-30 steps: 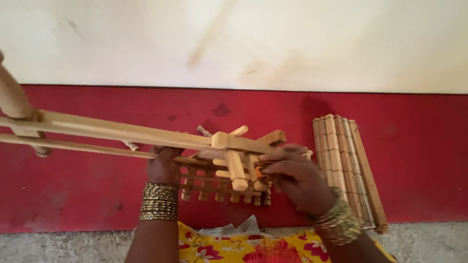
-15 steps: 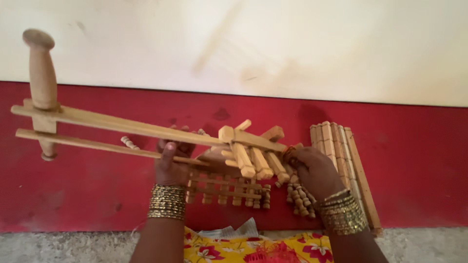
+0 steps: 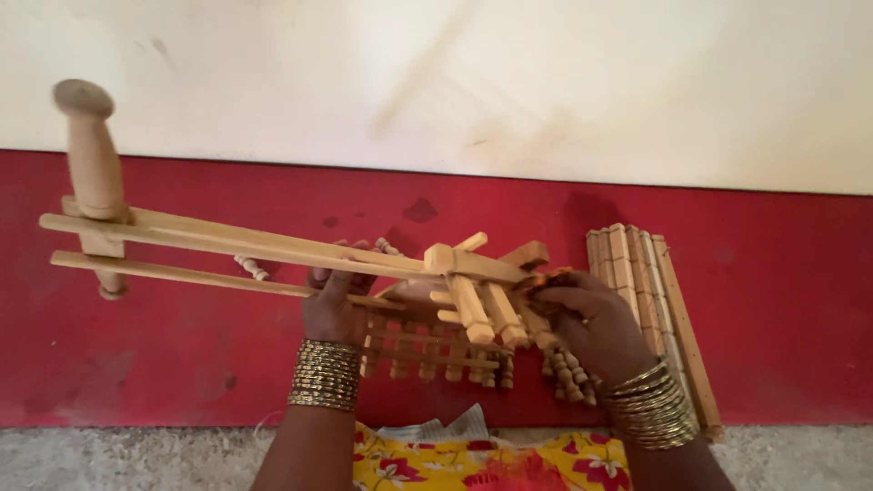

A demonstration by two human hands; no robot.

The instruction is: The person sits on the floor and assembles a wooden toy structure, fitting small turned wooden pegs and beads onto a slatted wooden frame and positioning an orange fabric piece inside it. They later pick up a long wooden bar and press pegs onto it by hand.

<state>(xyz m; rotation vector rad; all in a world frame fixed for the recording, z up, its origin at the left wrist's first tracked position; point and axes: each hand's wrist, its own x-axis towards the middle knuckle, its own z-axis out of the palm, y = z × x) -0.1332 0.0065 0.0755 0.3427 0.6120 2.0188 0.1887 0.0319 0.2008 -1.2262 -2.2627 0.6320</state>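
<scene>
My left hand point(image 3: 335, 305) grips the long slats of a wooden folding frame point(image 3: 273, 250) near its middle. The slats run left to a turned wooden post point(image 3: 91, 164) that stands upright. My right hand point(image 3: 582, 323) is closed on the short wooden bars point(image 3: 477, 305) at the frame's right end. Below both hands hangs a lattice of small turned wooden pegs point(image 3: 436, 355). Both wrists wear stacks of gold bangles.
A stack of flat wooden slats point(image 3: 646, 291) leans against the red band of the wall point(image 3: 773, 300) at the right. A cream wall point(image 3: 455, 82) rises above. Grey floor point(image 3: 118, 459) and yellow flowered cloth point(image 3: 473, 464) lie at the bottom.
The frame has shifted right and down in view, so the turned post now shows in full. My right hand has slid lower along the short bars.
</scene>
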